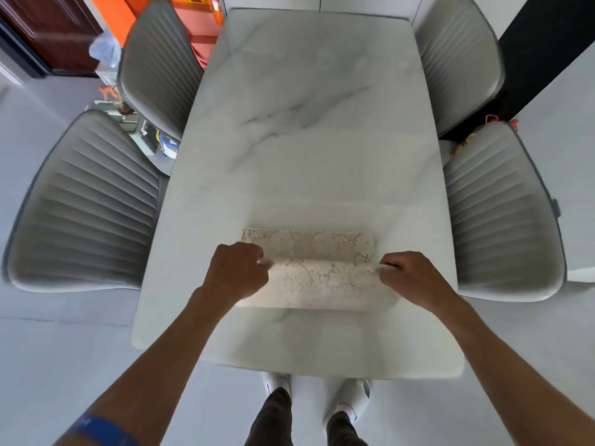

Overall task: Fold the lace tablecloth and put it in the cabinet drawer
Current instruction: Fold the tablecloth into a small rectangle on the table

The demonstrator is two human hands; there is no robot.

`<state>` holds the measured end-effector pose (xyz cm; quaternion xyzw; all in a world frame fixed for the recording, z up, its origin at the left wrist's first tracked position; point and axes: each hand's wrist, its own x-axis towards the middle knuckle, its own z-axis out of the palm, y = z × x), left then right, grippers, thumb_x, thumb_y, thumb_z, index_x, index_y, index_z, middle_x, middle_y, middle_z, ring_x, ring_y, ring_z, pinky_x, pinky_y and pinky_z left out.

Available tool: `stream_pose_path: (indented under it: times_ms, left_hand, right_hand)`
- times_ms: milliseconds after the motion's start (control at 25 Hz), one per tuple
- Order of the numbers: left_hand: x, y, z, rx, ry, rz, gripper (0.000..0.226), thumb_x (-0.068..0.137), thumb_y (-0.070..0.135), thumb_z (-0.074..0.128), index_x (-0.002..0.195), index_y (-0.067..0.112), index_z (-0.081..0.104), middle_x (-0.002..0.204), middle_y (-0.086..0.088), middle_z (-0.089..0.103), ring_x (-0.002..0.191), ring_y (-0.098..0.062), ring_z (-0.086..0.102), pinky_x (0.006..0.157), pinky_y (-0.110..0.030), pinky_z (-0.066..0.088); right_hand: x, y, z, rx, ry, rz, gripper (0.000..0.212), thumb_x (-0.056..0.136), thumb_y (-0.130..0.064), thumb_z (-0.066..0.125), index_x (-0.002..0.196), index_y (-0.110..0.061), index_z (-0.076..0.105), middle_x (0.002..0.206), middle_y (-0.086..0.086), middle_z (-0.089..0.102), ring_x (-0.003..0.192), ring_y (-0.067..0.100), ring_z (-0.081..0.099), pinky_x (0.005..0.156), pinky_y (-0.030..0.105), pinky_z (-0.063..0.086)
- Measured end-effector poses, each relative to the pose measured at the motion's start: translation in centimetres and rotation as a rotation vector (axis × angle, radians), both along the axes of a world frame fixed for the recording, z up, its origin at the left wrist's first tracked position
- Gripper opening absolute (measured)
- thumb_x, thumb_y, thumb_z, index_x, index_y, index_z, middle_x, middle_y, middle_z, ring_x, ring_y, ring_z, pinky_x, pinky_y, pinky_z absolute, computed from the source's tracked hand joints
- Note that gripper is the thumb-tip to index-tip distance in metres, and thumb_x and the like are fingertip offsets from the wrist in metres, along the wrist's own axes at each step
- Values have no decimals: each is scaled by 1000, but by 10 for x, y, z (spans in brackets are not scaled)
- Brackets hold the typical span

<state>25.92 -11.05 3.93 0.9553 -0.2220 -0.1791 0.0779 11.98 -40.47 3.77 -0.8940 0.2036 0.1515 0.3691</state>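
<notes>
Mid-fold: left hand (238,268) & right hand (407,273) each pinch an end of lace tablecloth (317,278) on table (309,123); next prob lay fold flat, then drawer

tablecloth (309,268) on table (315,123) (near edge) | left hand (238,272), right hand (409,275) at its ends | chairs (87,204) flank table

Lace cloth (309,268), glossy marble table (309,123).
</notes>
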Motion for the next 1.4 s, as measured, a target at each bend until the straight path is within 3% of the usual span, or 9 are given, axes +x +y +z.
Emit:
stream_pose_path:
  times_ms: [120,200,320,480,680,920,1160,1280,1400]
  left_hand:
    - [56,-32,-9,69,16,-20,18,86,23,50,101,19,59,111,-5,66,105,-27,59,94,-36,37]
    - [72,-43,-25,181,-59,-47,44,83,20,52,127,15,47,125,-8,55,114,-29,52,105,-43,31]
    - [39,-54,-61,234,-77,-193,60,82,16,51,140,18,33,140,-10,41,121,-31,45,100,-45,40]
    - [-34,-38,-113,211,345,-156,78,93,13,50,154,28,3,164,-6,-8,149,-37,0,115,-50,27]
    - [-48,-31,-130,174,425,-139,95,92,37,55,149,32,-22,153,-1,-40,140,-35,-34,118,-56,3]
    - [-28,-38,-94,49,513,-42,86,90,37,59,154,32,3,163,1,-12,150,-27,-6,120,-48,18]
    - [14,-101,32,-307,-364,-390,107,68,6,67,155,28,8,164,-8,-2,151,-30,-2,118,-56,17]
    - [40,-122,92,-221,-426,-716,68,73,8,56,138,26,46,157,-7,32,148,-27,22,118,-50,18]
    - [46,-133,126,34,-145,-614,18,84,16,56,98,24,63,102,2,68,103,-26,63,79,-33,45]
  right_hand:
    - [52,-25,-7,-71,-57,-66,8,81,-27,62,85,-32,66,78,-14,68,78,12,63,63,24,46]
    - [73,-34,-26,-142,-14,-224,46,86,-30,64,129,-21,52,124,2,63,112,27,59,93,37,47]
    - [61,-22,-69,-116,149,-444,65,86,-31,61,143,-15,35,144,12,48,127,34,50,105,47,41]
    - [13,10,-117,107,266,-628,54,83,-30,64,130,-9,48,125,12,58,112,32,58,95,43,49]
    - [25,2,-121,400,191,-840,15,71,-27,72,71,-14,63,70,3,63,61,16,57,58,27,43]
    - [48,7,-75,605,31,-716,32,73,1,68,101,-12,61,101,12,69,91,29,67,82,45,56]
    - [54,8,47,369,-244,31,41,71,-5,59,99,-34,61,83,-14,63,62,10,56,52,15,43]
    - [59,-2,96,325,-278,213,33,73,-4,65,92,-32,64,77,-17,60,57,3,48,52,13,38]
    - [65,-14,120,234,-232,190,29,77,-4,68,90,-29,66,74,-19,59,55,3,47,51,22,39]
